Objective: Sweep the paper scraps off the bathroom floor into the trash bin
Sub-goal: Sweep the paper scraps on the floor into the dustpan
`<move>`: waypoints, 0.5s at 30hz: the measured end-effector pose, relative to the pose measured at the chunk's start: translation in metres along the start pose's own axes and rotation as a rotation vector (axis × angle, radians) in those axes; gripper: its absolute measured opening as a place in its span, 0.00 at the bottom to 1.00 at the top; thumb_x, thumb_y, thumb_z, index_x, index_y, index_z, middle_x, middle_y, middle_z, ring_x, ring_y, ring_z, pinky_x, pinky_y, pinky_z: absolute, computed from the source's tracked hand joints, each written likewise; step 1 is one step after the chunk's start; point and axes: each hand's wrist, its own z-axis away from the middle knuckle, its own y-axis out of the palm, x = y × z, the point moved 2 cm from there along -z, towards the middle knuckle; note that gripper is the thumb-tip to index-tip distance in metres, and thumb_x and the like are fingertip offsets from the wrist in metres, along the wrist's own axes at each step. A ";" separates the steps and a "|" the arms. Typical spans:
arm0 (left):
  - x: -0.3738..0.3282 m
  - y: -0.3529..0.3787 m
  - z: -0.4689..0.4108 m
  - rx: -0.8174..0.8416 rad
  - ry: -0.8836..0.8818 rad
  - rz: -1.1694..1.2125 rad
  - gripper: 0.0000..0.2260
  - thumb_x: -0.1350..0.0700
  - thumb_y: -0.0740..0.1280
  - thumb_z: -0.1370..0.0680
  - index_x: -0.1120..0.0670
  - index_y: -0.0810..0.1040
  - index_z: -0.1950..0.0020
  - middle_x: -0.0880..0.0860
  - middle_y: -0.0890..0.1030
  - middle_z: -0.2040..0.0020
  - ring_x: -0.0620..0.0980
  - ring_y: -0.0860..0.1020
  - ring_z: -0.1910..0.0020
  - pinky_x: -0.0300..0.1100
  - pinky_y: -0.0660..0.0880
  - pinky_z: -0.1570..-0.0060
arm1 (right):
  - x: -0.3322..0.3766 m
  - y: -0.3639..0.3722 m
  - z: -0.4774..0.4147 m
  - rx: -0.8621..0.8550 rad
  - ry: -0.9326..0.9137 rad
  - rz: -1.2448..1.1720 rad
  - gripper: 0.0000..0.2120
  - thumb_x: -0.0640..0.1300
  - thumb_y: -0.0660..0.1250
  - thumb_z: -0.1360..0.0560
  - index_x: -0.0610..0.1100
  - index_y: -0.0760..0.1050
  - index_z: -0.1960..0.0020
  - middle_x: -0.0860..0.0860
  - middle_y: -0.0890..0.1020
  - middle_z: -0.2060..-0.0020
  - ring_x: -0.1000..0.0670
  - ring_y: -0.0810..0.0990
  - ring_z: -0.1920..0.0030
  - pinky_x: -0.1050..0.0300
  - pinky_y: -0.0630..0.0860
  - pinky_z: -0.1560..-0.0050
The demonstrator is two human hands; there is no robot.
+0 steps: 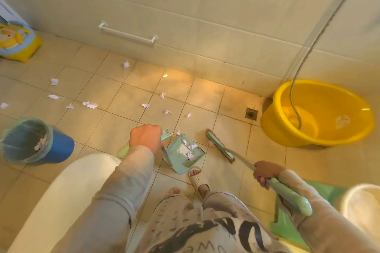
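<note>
From the head view, the left hand (146,136) is closed in a fist round the upright handle of the pale green dustpan (181,162). The dustpan sits on the tiled floor (102,125) just ahead of a slippered foot (198,178). Several white paper scraps (188,149) lie inside the dustpan.

Just right of the dustpan and not quite touching it, the green broom head (220,147) rests on the floor. Its shaft runs back to the right hand (265,172), whose fingers are wrapped round it above the green grip.

Beyond the dustpan, loose scraps (90,105) are scattered across the tiles. Most lie ahead and to the left, and one small piece sits at the dustpan's far corner.

Well to the left of the dustpan stands the blue trash bin (61,148), lined with a thin bag and holding some crumpled paper. To the right of the dustpan, past the broom, a floor drain (251,113) is set in the tiles. Farther right is a yellow basin (275,129), with a metal shower hose (320,33) hanging down into it.

On the wall beyond the dustpan is a white towel bar (127,34). A green mat (287,224) lies nearer than the dustpan, to the right.
</note>
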 end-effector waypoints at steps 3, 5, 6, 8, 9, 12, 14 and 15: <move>0.000 -0.003 -0.006 0.003 -0.003 0.017 0.08 0.49 0.66 0.26 0.49 0.79 0.49 0.51 0.82 0.53 0.53 0.81 0.53 0.40 0.69 0.61 | -0.018 -0.005 0.009 0.035 -0.047 -0.080 0.23 0.33 0.56 0.24 0.36 0.61 0.29 0.48 0.66 0.75 0.55 0.65 0.82 0.66 0.65 0.79; 0.002 -0.004 -0.008 0.008 -0.012 0.029 0.08 0.50 0.67 0.27 0.49 0.79 0.50 0.51 0.82 0.54 0.53 0.81 0.54 0.40 0.69 0.61 | -0.025 -0.006 0.011 0.069 -0.051 -0.174 0.28 0.34 0.57 0.23 0.40 0.55 0.24 0.49 0.67 0.78 0.56 0.66 0.83 0.66 0.65 0.80; 0.003 -0.004 -0.008 0.010 -0.016 0.034 0.08 0.50 0.67 0.27 0.49 0.79 0.50 0.51 0.82 0.54 0.53 0.81 0.54 0.40 0.69 0.61 | -0.025 -0.004 0.012 0.064 -0.051 -0.184 0.29 0.35 0.58 0.23 0.42 0.55 0.23 0.49 0.68 0.79 0.56 0.66 0.83 0.67 0.65 0.81; 0.004 -0.004 -0.008 0.007 -0.019 0.037 0.08 0.51 0.67 0.27 0.49 0.80 0.50 0.51 0.82 0.54 0.54 0.81 0.54 0.40 0.69 0.61 | -0.018 0.005 0.011 0.015 -0.076 -0.111 0.29 0.34 0.59 0.24 0.46 0.56 0.25 0.49 0.70 0.78 0.55 0.67 0.82 0.66 0.66 0.80; 0.004 -0.003 -0.008 0.004 -0.019 0.037 0.08 0.51 0.67 0.27 0.49 0.80 0.50 0.51 0.82 0.54 0.54 0.81 0.54 0.40 0.69 0.61 | -0.012 0.011 0.008 -0.009 -0.089 -0.050 0.28 0.34 0.58 0.25 0.47 0.58 0.27 0.48 0.70 0.76 0.55 0.67 0.81 0.66 0.66 0.79; 0.002 -0.003 -0.005 -0.003 -0.015 0.038 0.08 0.51 0.66 0.27 0.49 0.79 0.50 0.51 0.82 0.54 0.54 0.81 0.54 0.40 0.69 0.61 | 0.014 0.025 -0.001 -0.085 -0.147 0.171 0.17 0.34 0.56 0.25 0.39 0.66 0.37 0.48 0.70 0.74 0.54 0.67 0.82 0.64 0.66 0.79; 0.001 -0.003 -0.003 -0.006 -0.013 0.033 0.08 0.51 0.66 0.26 0.49 0.79 0.50 0.51 0.82 0.54 0.54 0.81 0.54 0.40 0.69 0.61 | 0.032 0.033 -0.005 -0.119 -0.161 0.291 0.09 0.35 0.56 0.26 0.39 0.68 0.46 0.49 0.72 0.73 0.54 0.68 0.82 0.63 0.67 0.78; 0.000 -0.002 -0.002 -0.005 -0.013 0.031 0.07 0.50 0.66 0.26 0.50 0.79 0.50 0.51 0.82 0.54 0.53 0.81 0.54 0.40 0.69 0.62 | 0.038 0.037 -0.005 -0.119 -0.165 0.340 0.07 0.35 0.56 0.26 0.39 0.68 0.49 0.49 0.72 0.73 0.53 0.70 0.79 0.62 0.68 0.76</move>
